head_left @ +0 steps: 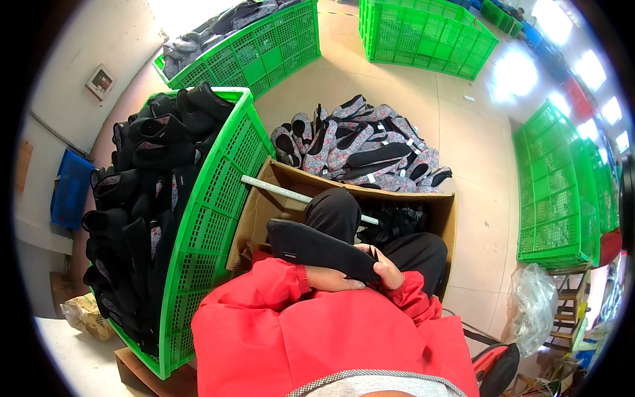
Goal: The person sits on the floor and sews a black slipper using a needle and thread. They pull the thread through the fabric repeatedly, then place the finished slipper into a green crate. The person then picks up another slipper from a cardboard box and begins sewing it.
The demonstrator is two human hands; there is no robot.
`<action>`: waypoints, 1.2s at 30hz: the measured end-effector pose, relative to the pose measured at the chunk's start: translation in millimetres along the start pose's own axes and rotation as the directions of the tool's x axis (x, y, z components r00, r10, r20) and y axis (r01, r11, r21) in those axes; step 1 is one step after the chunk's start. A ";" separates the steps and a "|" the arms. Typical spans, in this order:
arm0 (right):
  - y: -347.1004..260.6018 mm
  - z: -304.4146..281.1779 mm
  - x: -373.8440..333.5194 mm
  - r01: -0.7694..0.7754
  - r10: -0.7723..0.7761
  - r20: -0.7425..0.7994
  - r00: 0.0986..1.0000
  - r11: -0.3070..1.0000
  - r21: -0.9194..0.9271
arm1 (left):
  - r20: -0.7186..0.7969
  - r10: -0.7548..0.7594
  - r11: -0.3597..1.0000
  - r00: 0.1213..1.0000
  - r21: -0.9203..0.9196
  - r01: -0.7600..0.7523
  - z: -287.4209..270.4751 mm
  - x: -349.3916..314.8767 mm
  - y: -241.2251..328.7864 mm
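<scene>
A black soft shoe upper [311, 246] with a small label near one end lies slantwise across my lap. My left hand [334, 280] grips its lower edge, the thumb on the near side and most fingers hidden behind it. At the upper's right end, my right hand [387, 268] pinches the edge with bent fingers. Beneath is an open cardboard box [442, 210], my knees above it. Several dark pieces [397, 223] lie inside the box. Across it runs a pale rod [281, 191], partly hidden by my knee.
Left of me stands a green crate [221, 159] heaped with black shoe uppers [122, 228]. Beyond the box lies a pile of floral-patterned uppers [360, 142]. More green crates [426, 36] stand at the back and right. A clear plastic bag [534, 308] hangs at the right.
</scene>
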State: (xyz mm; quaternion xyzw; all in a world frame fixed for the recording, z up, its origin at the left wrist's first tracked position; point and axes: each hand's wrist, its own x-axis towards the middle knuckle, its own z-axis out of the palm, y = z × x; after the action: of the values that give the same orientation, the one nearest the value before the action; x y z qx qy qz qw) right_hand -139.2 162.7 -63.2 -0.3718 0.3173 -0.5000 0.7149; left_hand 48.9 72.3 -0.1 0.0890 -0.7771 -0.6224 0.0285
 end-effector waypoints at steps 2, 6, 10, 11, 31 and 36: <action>-0.9 3.3 2.0 0.007 -0.008 -0.020 1.000 1.000 -0.021 | 0.012 0.057 0.994 0.998 0.091 -0.057 -5.5 1.7 4.5; -3.6 9.6 3.3 0.001 -0.001 -0.055 0.999 1.000 0.008 | 0.007 -0.095 0.995 0.995 -0.043 0.095 -4.1 4.8 8.1; 13.0 -5.0 -3.9 0.039 -0.028 -0.131 0.991 0.996 0.083 | 0.150 -0.361 0.887 0.920 0.358 0.290 -14.6 4.8 30.4; 17.6 -11.0 -3.9 0.063 -0.037 -0.191 0.981 0.989 0.135 | 0.205 -0.482 0.762 0.852 0.577 0.293 -30.9 2.9 62.2; 53.0 -26.8 -17.2 0.059 0.005 -0.271 0.963 0.972 0.227 | -0.638 -0.046 0.074 0.769 0.765 0.639 -383.6 78.7 241.2; 52.3 -31.9 -21.6 0.005 0.053 -0.288 0.956 0.980 0.198 | -0.487 0.229 0.270 0.843 0.864 0.426 -258.1 56.6 185.2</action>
State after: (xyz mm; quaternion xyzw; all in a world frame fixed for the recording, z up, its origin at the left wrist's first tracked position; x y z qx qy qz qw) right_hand -147.0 188.1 -122.5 -0.2179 0.3729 -0.5692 0.6996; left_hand 14.3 -147.1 233.9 0.3044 -0.9421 0.0229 0.1386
